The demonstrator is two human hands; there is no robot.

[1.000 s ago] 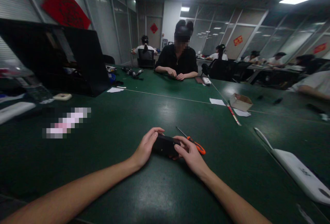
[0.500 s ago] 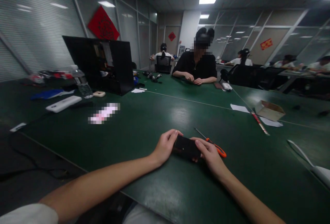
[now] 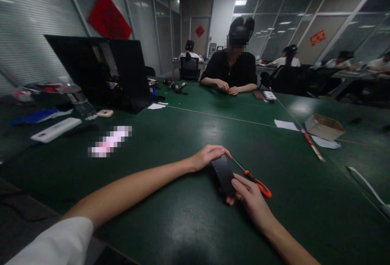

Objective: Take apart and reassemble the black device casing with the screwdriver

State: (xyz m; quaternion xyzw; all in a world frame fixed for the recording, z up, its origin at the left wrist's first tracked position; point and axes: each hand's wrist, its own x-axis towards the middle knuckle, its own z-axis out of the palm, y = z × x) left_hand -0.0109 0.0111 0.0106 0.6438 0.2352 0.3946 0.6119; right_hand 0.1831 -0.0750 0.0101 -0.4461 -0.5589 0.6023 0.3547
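A flat black phone-like device [image 3: 223, 173] lies on the green table [image 3: 189, 135], turned lengthwise away from me. My left hand [image 3: 208, 156] grips its far end. Its near end is pinched by the fingers of my right hand [image 3: 248, 194]. An orange-handled screwdriver [image 3: 254, 179] rests on the table just right of the device, partly behind my right hand.
Across the table a person in black sits working with both hands. An open black case [image 3: 100, 72], a bottle [image 3: 82, 104] and a white device [image 3: 56, 129] are at the left. A cardboard box [image 3: 324, 126], papers and a red pen [image 3: 312, 145] lie at the right. Other people sit behind.
The black device has been turned from crosswise to lengthwise between my hands. My left hand moved to its far end, my right hand to its near end. The view shifted slightly.
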